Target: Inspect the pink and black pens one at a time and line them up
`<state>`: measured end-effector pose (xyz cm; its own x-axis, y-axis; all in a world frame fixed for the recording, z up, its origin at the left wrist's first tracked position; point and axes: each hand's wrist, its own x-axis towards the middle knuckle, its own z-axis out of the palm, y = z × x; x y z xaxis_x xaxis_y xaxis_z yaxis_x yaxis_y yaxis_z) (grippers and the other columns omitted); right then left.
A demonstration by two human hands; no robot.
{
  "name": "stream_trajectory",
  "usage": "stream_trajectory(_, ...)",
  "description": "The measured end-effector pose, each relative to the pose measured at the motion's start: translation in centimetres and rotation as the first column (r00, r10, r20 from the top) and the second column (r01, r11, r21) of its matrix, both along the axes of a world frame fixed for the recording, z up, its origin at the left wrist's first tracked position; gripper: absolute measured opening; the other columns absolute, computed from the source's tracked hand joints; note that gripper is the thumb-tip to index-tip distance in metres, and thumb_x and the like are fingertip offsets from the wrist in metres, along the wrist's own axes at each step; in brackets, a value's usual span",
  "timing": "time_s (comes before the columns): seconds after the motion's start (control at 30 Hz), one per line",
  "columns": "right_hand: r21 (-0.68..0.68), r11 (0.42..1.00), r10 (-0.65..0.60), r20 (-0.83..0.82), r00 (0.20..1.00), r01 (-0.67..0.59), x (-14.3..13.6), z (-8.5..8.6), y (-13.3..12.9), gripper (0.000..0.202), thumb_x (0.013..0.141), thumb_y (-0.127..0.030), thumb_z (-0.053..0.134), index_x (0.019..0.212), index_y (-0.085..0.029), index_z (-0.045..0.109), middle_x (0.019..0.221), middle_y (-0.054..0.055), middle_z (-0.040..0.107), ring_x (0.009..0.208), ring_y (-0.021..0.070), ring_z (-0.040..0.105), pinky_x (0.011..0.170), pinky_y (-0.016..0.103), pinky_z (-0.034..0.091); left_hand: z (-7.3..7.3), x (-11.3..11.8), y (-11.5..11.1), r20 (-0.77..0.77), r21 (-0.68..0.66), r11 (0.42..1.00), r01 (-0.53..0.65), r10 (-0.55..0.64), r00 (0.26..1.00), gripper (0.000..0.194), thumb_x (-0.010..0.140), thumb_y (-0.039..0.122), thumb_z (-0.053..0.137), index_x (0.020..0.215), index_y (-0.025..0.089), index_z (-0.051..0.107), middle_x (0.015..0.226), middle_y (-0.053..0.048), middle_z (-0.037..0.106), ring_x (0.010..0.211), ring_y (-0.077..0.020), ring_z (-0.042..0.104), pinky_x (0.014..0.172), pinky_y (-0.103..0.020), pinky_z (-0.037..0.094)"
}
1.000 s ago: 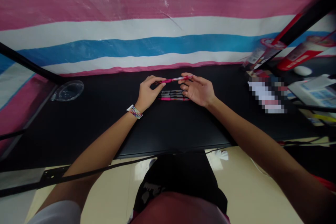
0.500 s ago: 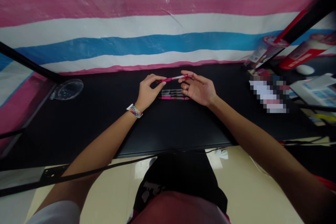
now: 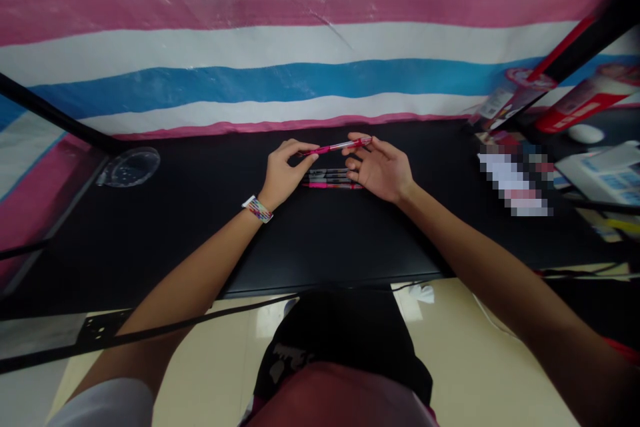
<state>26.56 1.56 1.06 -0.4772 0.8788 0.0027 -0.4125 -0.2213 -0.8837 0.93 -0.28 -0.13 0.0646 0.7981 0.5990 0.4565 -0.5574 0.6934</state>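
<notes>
Several pens (image 3: 327, 180) already lie side by side toward the worktop's (image 3: 330, 240) far edge, while one pink pen (image 3: 339, 146), not laid down, is pinched just beyond them, one end in the left hand (image 3: 285, 175), the other in the right hand (image 3: 384, 170).

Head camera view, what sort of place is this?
Possibly a makeshift desk workspace: pens lie side by side on a black table, a striped plastic sheet hangs behind it, and a lidded cup with a red straw stands toward the right.
</notes>
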Motion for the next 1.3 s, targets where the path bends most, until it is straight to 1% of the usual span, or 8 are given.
stream_trajectory(0.13, 0.063, 0.998, -0.020, 0.110, 0.994, 0.013, 0.1, 0.4, -0.1, 0.048, 0.100, -0.067, 0.062, 0.130, -0.031, 0.074, 0.118, 0.007, 0.080, 0.095, 0.0249, 0.072, 0.082, 0.041, 0.063, 0.1, 0.0, 0.0, 0.001, -0.008, 1.000, -0.003, 0.003, 1.000, 0.012, 0.100, 0.025, 0.082, 0.111, 0.029, 0.086, 0.102, -0.003, 0.083, 0.096, -0.0225, 0.075, 0.091, -0.042, 0.060)
stream_trajectory(0.23, 0.128, 0.989, -0.092, 0.197, 0.976, 0.067, 0.4, 0.4, 0.1, 0.057, 0.099, -0.074, 0.062, 0.133, -0.030, 0.076, 0.120, 0.009, 0.081, 0.088, 0.0240, 0.072, 0.073, 0.039, 0.062, 0.2, 0.0, 0.0, 0.002, -0.024, 1.000, -0.013, 0.014, 1.000, 0.011, 0.100, 0.027, 0.082, 0.110, 0.030, 0.086, 0.103, -0.003, 0.084, 0.096, -0.0232, 0.075, 0.091, -0.043, 0.060)
stream_trajectory(0.33, 0.266, 0.943, -0.270, 0.259, 0.927, 0.200, 0.6, -0.4, 0.7, 0.039, 0.093, -0.056, 0.078, 0.119, -0.027, 0.082, 0.107, 0.008, 0.082, 0.077, 0.0208, 0.069, 0.070, 0.038, 0.061, 0.1, 0.0, 0.0, -0.004, -0.041, 0.999, -0.011, 0.011, 1.000, 0.010, 0.099, 0.029, 0.083, 0.109, 0.029, 0.086, 0.105, -0.004, 0.085, 0.098, -0.0240, 0.075, 0.092, -0.044, 0.061)
stream_trajectory(0.4, 0.378, 0.894, -0.365, 0.296, 0.883, 0.243, 0.8, -1.0, 1.0, 0.025, 0.091, -0.043, 0.081, 0.108, -0.025, 0.084, 0.099, 0.007, 0.082, 0.082, 0.0224, 0.072, 0.080, 0.042, 0.064, -0.1, -0.1, 0.1, -0.012, -0.059, 0.998, 0.010, -0.010, 1.000, 0.011, 0.098, 0.029, 0.083, 0.109, 0.028, 0.086, 0.106, -0.005, 0.085, 0.098, -0.0241, 0.074, 0.093, -0.044, 0.061)
stream_trajectory(0.53, 0.573, 0.800, -0.453, 0.383, 0.805, 0.178, 1.2, -1.6, 1.2, 0.017, 0.091, -0.030, 0.078, 0.105, -0.025, 0.087, 0.110, 0.008, 0.086, 0.105, 0.0295, 0.080, 0.105, 0.052, 0.062, -0.6, -0.4, 0.6, -0.016, -0.112, 0.993, 0.025, -0.027, 1.000, 0.015, 0.100, 0.031, 0.081, 0.114, 0.029, 0.086, 0.109, -0.005, 0.086, 0.099, -0.0244, 0.074, 0.094, -0.044, 0.060)
stream_trajectory(0.8, 0.785, 0.618, -0.598, 0.499, 0.628, -0.035, 1.8, -2.1, 1.5, 0.028, 0.090, -0.023, 0.070, 0.110, -0.026, 0.088, 0.113, 0.006, 0.088, 0.106, 0.0321, 0.078, 0.104, 0.054, 0.059, -1.0, -1.4, 1.3, -0.136, -0.117, 0.993, -0.007, -0.009, 0.991, 0.012, 0.103, 0.034, 0.077, 0.105, 0.033, 0.089, 0.104, -0.003, 0.088, 0.103, -0.0282, 0.075, 0.105, -0.053, 0.055)
stream_trajectory(0.97, 0.783, 0.609, -0.578, 0.547, 0.606, -0.127, 1.9, -2.4, 1.5, 0.027, 0.091, -0.021, 0.067, 0.104, -0.027, 0.089, 0.111, 0.006, 0.088, 0.108, 0.0337, 0.078, 0.106, 0.056, 0.057, -1.4, -1.6, 1.5, -0.206, -0.136, 0.991, -0.016, -0.013, 0.979, 0.009, 0.100, 0.035, 0.080, 0.103, 0.035, 0.089, 0.107, -0.002, 0.089, 0.108, -0.0304, 0.073, 0.107, -0.054, 0.052)
stream_trajectory(1.3, 0.770, 0.618, -0.549, 0.565, 0.615, -0.156, 2.0, -2.5, 1.7, 0.030, 0.090, -0.020, 0.066, 0.103, -0.029, 0.091, 0.111, 0.006, 0.087, 0.110, 0.0355, 0.076, 0.111, 0.060, 0.055, -2.3, -1.6, 2.0, -0.283, -0.160, 0.985, -0.065, 0.017, 0.959, 0.005, 0.096, 0.037, 0.083, 0.095, 0.035, 0.088, 0.098, -0.004, 0.081, 0.107, -0.0331, 0.064, 0.109, -0.056, 0.045)
